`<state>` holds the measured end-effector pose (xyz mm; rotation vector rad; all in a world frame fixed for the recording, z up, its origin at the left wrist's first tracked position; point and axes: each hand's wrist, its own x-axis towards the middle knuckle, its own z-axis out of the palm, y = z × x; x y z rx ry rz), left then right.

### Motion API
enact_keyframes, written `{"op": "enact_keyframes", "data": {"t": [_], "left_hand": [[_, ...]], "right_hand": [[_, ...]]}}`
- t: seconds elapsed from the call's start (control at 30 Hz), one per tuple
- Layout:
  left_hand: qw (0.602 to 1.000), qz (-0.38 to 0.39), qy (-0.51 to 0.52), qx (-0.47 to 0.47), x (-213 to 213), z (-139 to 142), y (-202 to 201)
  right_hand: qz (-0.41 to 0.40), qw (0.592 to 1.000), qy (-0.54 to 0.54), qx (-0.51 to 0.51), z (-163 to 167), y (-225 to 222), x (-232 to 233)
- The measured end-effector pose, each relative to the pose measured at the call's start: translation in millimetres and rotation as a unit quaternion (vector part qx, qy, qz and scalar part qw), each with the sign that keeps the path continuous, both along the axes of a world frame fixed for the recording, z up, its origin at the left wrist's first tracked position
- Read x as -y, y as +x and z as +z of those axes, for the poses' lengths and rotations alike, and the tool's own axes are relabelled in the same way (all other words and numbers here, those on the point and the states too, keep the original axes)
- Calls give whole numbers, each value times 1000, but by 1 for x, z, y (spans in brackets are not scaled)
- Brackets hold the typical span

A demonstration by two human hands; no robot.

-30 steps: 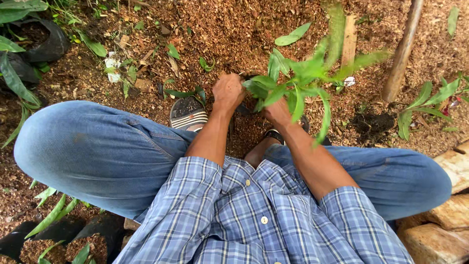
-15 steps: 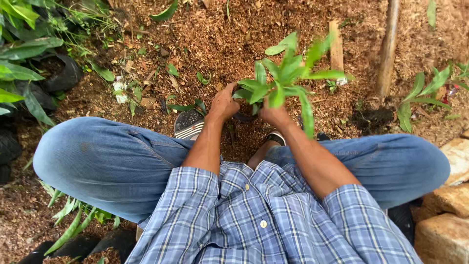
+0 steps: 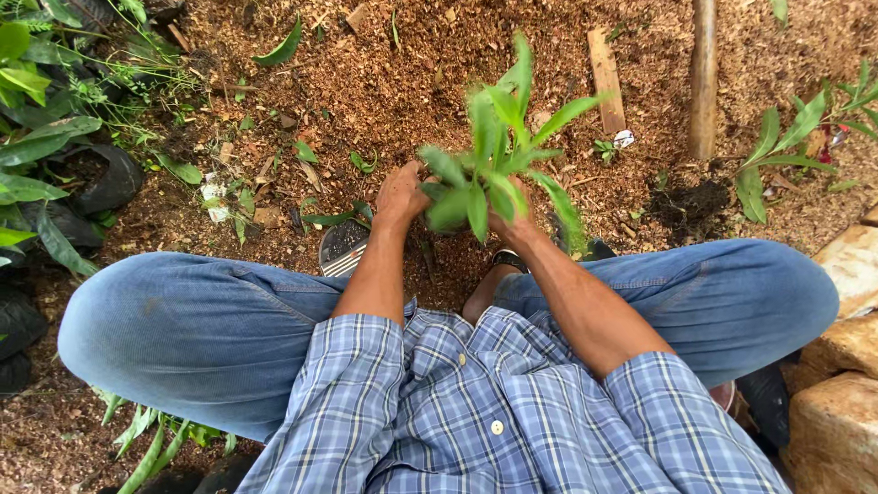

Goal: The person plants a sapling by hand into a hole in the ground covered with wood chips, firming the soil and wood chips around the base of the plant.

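Both hands have slid a little further out over the ground since a moment ago, and the leafy plant point(image 3: 494, 165) between them now stands a bit higher in the view, its long green blades blurred. The left hand point(image 3: 401, 194) cups the plant's base from one side, fingers curled down toward the soil; the right hand point(image 3: 512, 218) closes in from the other side, mostly hidden behind the leaves, so I cannot tell how its fingers lie. Together they press in around the plant's foot, which sits in the brown, crumbly ground point(image 3: 384, 82) just in front of the person's crouched knees in blue jeans point(image 3: 201, 320). A sandal point(image 3: 343, 247) shows just beside the left wrist. Sleeves of a blue checked shirt point(image 3: 476, 412) are rolled above the elbows. Further off, a flat strip of wood point(image 3: 605, 78) lies on the soil near an upright wooden stake point(image 3: 702, 78). Another small green plant point(image 3: 777, 151) grows well apart to the right, and black nursery bags point(image 3: 114, 178) with foliage crowd the left edge. Pale stones point(image 3: 837, 366) sit by the right knee.
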<state>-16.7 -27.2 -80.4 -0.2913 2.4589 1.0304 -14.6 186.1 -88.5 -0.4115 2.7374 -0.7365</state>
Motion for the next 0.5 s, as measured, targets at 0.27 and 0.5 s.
{"op": "enact_keyframes", "data": {"t": [0.27, 0.5], "left_hand": [[991, 69, 52, -100, -13, 6, 0], [991, 82, 66, -86, -16, -1, 4]], "right_hand": [[61, 995, -41, -65, 18, 1, 5], [4, 991, -116, 65, 1, -1, 17]]}}
